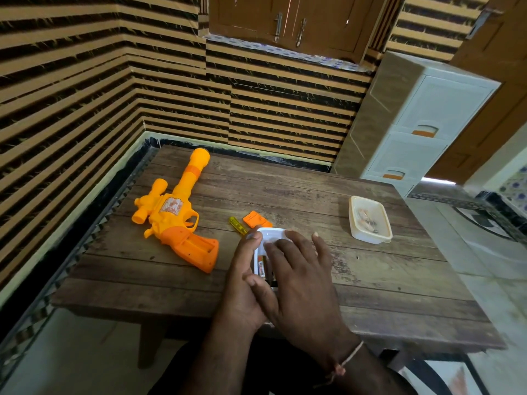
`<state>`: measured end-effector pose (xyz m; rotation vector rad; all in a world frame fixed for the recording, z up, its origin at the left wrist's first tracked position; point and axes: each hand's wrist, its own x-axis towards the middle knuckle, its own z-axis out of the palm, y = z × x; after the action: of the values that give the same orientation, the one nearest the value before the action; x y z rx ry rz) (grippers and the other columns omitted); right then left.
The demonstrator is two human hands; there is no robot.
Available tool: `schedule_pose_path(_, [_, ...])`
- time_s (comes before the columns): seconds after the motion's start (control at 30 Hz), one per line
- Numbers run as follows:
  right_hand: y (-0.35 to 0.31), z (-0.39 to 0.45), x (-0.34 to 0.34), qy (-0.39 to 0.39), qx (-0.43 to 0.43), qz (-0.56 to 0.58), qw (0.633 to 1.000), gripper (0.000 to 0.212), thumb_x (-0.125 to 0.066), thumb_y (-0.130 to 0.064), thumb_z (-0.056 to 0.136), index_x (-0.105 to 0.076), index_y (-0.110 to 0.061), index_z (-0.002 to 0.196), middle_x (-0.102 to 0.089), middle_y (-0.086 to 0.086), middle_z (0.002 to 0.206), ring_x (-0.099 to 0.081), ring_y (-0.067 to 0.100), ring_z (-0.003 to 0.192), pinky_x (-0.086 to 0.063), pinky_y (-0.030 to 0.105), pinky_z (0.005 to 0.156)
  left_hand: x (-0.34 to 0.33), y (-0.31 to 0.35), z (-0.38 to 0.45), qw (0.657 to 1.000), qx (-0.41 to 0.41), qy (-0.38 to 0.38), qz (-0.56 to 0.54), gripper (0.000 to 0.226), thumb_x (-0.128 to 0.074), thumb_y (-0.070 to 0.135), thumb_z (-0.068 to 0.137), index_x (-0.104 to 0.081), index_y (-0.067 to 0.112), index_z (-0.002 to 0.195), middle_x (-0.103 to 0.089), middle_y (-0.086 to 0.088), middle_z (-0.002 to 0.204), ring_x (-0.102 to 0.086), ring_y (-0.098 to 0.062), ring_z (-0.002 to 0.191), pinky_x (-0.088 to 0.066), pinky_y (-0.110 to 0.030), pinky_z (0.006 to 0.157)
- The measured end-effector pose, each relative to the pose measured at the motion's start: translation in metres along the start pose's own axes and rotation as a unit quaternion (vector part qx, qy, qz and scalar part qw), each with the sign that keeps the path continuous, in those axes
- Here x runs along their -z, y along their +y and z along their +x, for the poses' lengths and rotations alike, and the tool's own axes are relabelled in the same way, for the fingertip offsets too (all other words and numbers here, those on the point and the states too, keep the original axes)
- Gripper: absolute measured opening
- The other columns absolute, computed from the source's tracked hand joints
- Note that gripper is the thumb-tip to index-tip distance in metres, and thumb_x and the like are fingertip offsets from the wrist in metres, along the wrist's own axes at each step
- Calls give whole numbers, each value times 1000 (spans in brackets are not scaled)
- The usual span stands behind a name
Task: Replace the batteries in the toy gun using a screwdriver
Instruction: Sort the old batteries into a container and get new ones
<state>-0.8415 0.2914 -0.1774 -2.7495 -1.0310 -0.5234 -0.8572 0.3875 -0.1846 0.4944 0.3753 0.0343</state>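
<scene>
Toy gun (176, 220) on its side, grip compartment bared for fresh cells – left hand (243, 283) steadying the white battery tray (269, 232), right hand (299, 269) spread flat, fingers released, over it.

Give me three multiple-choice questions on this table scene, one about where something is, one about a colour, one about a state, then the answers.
1. Where does the toy gun lie?
A. Left part of the table
B. Inside the far container
C. On the floor

2. What colour is the loose battery cover?
A. Blue
B. Orange
C. Green

3. How is the gun's grip compartment?
A. Covered and screwed shut
B. Taped over
C. Open, cover off

Answers:
1 A: it lies left of both hands.
2 B: it matches the orange grip and lies beside the yellow screwdriver.
3 C: the recess shows bare while the left hand and right hand hold the near white container.
</scene>
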Motion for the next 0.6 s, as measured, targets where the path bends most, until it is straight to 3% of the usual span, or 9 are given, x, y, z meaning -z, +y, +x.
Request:
schedule_pose_path(0.2, [-3,8,4,-42,40,-34,998,75,-24,-69,93,-62,-11,123,-65,4,105,-58,26,100,-32,50,107,-6,0,-1,1000,-9,21,-14,55,-44,38,98,-78,7,68,-74,-12,75,-73,-17,67,-55,-21,51])
schedule_pose_path(0.4, [-1,11,7,-18,64,-47,997,64,-29,-68,93,-62,-14,88,-58,6,82,-52,28,79,-41,46,92,-13,1,-7,1000,-16,15,-13,72,-35,29,103,-71,13,42,-69,-5,56,-68,-10,49,-47,-15,39])
schedule_pose_path(0.53, [1,15,7,-15,75,-29,997,55,-30,-60,96,-61,-14,91,-57,3,82,-51,25,80,-38,42,85,-4,-1,-2,1000,-23,13,-4,66,-37,29,102,-75,19,48,-72,-4,63,-71,-8,58,-51,-15,47])
schedule_pose_path(0.6, [2,18,9,-14,77,-10,997,49,-31,-53,97,-60,-15,94,-57,1,85,-51,23,82,-37,41,84,0,0,3,1000,-5,8,-1,58,-40,33,100,-80,16,63,-75,-7,80,-74,-12,74,-56,-19,61])
